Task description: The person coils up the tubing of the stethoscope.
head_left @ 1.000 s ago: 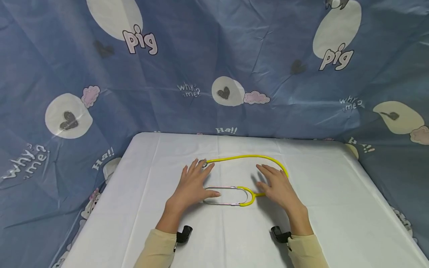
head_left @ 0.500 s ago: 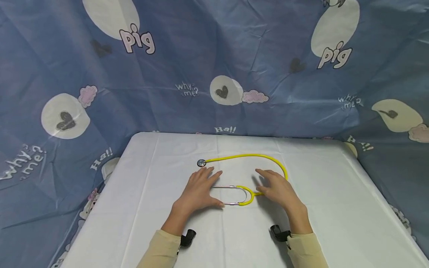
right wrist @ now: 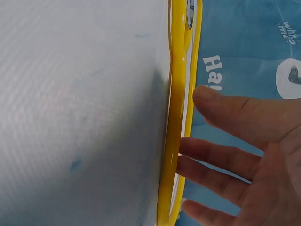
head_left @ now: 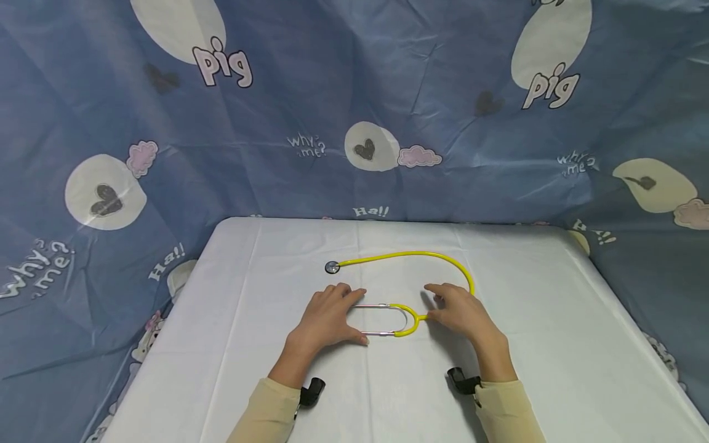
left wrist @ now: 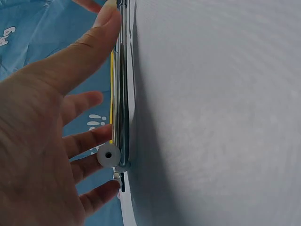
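Note:
A stethoscope with yellow tubing (head_left: 410, 253) lies on the white-covered table. Its round chest piece (head_left: 332, 267) points left at the far end, while the metal ear tubes (head_left: 379, 333) lie nearer. Over the left end of these tubes is my left hand (head_left: 327, 317), thumb on the near side and fingers spread toward the far side. One pale ear tip (left wrist: 109, 155) shows beside its fingers in the left wrist view. My right hand (head_left: 461, 315) hovers by the tubing just right of the Y-joint, thumb and fingers apart. It hides part of the tube.
The white tabletop (head_left: 581, 344) extends around both hands. Blue printed fabric (head_left: 266, 117) hangs behind it and down its sides. Each wrist carries a black camera mount, such as the left mount (head_left: 312, 392).
My left hand has drawn back toward me and slightly right, uncovering the chest piece and coming over the ear tubes. The right hand's thumb and fingers have lowered slightly beside the tubing.

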The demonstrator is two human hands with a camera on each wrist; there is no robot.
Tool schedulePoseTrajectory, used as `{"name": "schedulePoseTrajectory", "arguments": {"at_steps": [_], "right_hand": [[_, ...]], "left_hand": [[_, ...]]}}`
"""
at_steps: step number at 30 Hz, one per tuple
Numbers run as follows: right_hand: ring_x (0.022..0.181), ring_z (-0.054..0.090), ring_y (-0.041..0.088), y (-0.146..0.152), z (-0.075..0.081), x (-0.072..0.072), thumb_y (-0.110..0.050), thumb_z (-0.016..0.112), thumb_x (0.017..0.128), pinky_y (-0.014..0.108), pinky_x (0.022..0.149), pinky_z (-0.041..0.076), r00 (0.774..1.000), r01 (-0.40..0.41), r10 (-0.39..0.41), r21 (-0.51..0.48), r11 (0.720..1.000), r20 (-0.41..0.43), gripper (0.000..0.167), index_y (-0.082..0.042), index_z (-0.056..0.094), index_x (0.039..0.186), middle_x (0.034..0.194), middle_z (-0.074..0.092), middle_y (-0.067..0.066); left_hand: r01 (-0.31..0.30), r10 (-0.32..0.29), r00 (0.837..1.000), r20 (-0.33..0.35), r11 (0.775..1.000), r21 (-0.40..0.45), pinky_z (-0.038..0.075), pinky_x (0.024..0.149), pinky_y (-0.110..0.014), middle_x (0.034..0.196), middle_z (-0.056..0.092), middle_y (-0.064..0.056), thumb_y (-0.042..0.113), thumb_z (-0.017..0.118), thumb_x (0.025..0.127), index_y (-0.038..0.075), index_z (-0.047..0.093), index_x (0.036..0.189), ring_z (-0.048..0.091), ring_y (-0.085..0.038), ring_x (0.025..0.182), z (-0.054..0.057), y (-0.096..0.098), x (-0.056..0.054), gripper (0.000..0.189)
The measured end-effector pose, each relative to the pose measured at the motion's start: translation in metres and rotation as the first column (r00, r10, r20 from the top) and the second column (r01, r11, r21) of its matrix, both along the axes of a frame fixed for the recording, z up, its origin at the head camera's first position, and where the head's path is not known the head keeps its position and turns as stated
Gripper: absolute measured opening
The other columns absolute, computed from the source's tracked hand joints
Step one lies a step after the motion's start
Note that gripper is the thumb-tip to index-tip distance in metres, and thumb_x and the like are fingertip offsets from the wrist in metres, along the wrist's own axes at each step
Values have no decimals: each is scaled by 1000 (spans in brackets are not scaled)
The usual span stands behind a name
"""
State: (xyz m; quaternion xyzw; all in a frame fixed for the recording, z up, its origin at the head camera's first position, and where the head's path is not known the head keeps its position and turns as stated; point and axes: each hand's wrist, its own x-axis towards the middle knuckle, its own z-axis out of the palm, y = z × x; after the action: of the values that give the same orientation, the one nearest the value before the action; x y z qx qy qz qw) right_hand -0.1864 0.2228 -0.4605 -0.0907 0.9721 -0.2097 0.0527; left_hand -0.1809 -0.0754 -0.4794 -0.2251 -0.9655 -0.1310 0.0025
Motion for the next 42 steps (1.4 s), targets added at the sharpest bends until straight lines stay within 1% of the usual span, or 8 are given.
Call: {"name": "schedulePoseTrajectory", "arguments": {"at_steps": [8,14,18,24,30,35,38,42], "right_hand": [[90,61,19,0,-1,1,-11,80,76,43,79,51,1000,-1,1,32,1000,-2,51,-13,67,125,100,67,3],[75,49,16,1,-4,0,-7,80,75,32,66,41,1000,-4,4,45,999,-12,37,-11,72,111,83,57,1],[74,48,15,1,-5,0,-5,79,74,30,66,38,1000,-19,19,35,999,-2,33,-11,72,106,79,54,0],[75,48,16,0,-7,-1,-5,80,75,32,68,40,1000,-24,24,35,999,-3,27,-11,73,101,77,54,-1],[75,51,14,-1,-8,-2,-9,80,78,33,70,44,1000,-11,11,25,1000,-4,14,-14,75,89,79,58,-2],[75,51,14,-2,-7,-4,-13,80,80,32,70,44,999,-5,5,5,1000,-31,9,-14,75,87,79,58,-3],[75,50,14,-1,-6,-4,-15,79,82,31,69,42,999,-3,2,-3,1000,-49,7,-13,74,88,79,58,-2],[74,51,15,-2,-5,-3,-17,77,84,31,69,42,998,3,-4,-22,1000,-64,8,-13,73,89,80,59,-2]], "left_hand": [[-3,3,1000,1,1000,-24,42,82,-37,111,54,-1,60,90,55,24,61,132,48,-19,99,3,0,2,90],[-18,19,1000,15,999,-49,43,79,-34,108,54,0,59,90,57,24,66,127,48,-16,94,4,1,2,82],[-30,31,999,18,998,-56,42,75,-32,105,55,2,58,90,57,24,68,125,48,-15,90,5,2,1,79],[-35,36,999,20,998,-52,41,74,-30,103,56,4,57,90,58,25,70,121,49,-13,88,6,3,0,74],[-44,45,998,34,999,-24,42,67,-29,97,58,6,51,91,61,25,72,109,51,-11,82,5,2,0,58],[-53,54,996,67,999,-8,46,67,-33,93,59,8,49,90,65,23,67,103,52,-11,80,8,0,-2,51],[-57,53,995,81,998,35,45,65,-35,92,62,8,45,89,67,21,64,100,53,-11,78,10,-2,-2,48],[-61,52,995,91,993,103,43,64,-32,86,64,10,41,89,70,20,63,101,53,-9,74,11,-5,-2,45]]}}
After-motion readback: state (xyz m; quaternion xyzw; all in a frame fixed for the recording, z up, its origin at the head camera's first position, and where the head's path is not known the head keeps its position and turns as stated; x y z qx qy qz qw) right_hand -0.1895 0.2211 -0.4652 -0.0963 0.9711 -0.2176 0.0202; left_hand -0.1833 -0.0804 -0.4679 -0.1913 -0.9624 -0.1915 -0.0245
